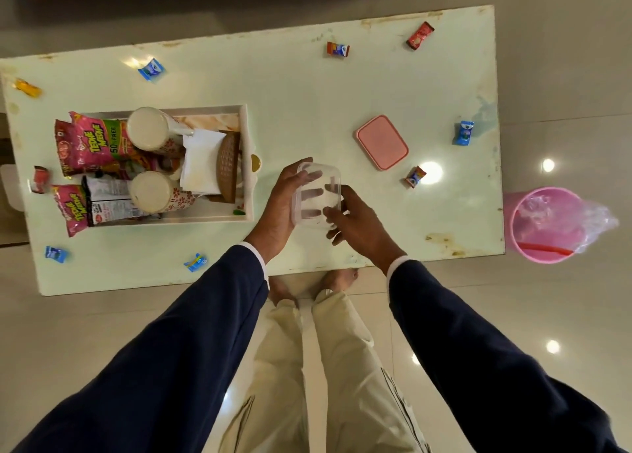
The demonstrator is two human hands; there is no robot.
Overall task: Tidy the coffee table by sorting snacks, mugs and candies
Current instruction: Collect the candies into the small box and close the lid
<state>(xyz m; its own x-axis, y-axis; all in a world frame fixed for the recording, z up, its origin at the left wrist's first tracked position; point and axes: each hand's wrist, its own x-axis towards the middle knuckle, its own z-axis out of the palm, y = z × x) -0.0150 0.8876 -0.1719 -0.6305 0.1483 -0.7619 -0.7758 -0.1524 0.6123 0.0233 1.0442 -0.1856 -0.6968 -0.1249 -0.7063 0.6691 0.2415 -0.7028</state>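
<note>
Above the pale green coffee table (307, 110), near its front edge, I hold a clear plastic container (317, 194) between both hands. My left hand (278, 210) grips its left side, fingers seen through the plastic. My right hand (355, 223) grips its right side. The container's pink lid (382, 142) lies flat on the table to the right. A white tray (248, 151) at left holds two mugs (150, 129) (152, 191), snack packets (92, 141) and white napkins. Wrapped candies lie scattered: blue ones (152, 69) (464, 133) (195, 262), red ones (420, 35) (338, 49) (415, 176).
A pink bin (540, 227) with a clear plastic liner stands on the floor by the table's right end. More candies lie at the left: yellow (28, 88), red (40, 179), blue (55, 254). My feet (338, 278) are under the front edge.
</note>
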